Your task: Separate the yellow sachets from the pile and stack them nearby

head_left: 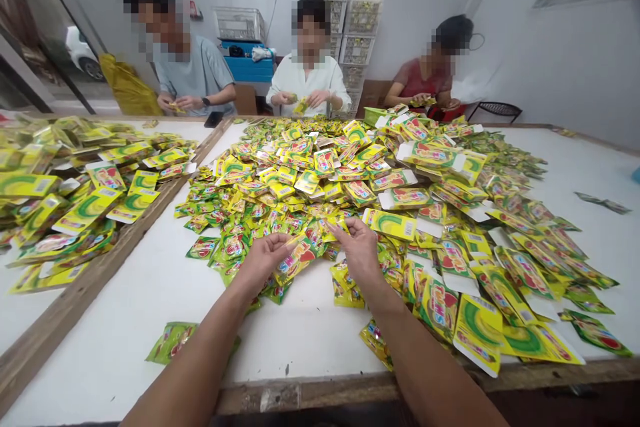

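My left hand pinches the near left edge of a small yellow and green candy box with red fruit and lettering printed on it. Close by, my right hand has thumb and fingers closed on a small yellow piece, perhaps a candy packet; its exact kind is partly hidden. Under and beyond both hands spreads a heap of small green candy packets. Flat yellow candy boxes, several with white flaps standing out, are piled over the packets and to the right.
A wooden strip divides the white table, with more boxes heaped left of it. One green packet lies by my left forearm. Three people sit across the table, handling small packages. Stacked crates stand behind them.
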Action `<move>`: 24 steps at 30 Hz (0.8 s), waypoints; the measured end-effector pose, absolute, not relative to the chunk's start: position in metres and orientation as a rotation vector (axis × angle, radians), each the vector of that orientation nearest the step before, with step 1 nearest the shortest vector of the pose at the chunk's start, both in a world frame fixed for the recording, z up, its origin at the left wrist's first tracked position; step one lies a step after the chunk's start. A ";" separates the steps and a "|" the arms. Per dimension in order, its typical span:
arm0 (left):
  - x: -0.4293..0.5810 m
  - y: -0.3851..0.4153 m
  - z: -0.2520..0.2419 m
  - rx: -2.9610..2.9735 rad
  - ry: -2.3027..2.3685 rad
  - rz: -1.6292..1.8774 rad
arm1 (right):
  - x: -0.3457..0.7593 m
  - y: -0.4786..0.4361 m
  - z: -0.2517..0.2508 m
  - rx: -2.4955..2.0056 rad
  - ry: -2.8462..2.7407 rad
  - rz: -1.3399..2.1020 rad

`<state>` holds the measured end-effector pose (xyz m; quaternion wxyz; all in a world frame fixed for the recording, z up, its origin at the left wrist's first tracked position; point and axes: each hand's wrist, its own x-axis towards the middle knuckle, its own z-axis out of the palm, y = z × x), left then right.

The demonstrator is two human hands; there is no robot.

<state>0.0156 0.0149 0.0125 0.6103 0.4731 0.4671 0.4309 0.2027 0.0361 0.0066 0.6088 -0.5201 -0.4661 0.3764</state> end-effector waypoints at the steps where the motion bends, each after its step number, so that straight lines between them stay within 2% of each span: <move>1: 0.015 0.015 0.014 1.080 1.073 1.003 | 0.202 0.036 0.005 -1.189 -1.076 0.843; 8: 0.012 0.015 0.024 0.881 0.974 1.045 | 0.203 0.033 0.009 -1.185 -1.175 0.913; 14: 0.012 0.014 0.019 1.076 0.996 0.998 | 0.207 0.027 0.018 -1.307 -1.497 0.879; 21: 0.025 0.013 0.018 0.997 1.026 0.995 | 0.189 0.024 0.003 -1.374 -1.354 0.831; 24: 0.028 0.013 0.018 0.894 0.966 1.025 | 0.189 0.022 0.009 -1.295 -1.397 0.708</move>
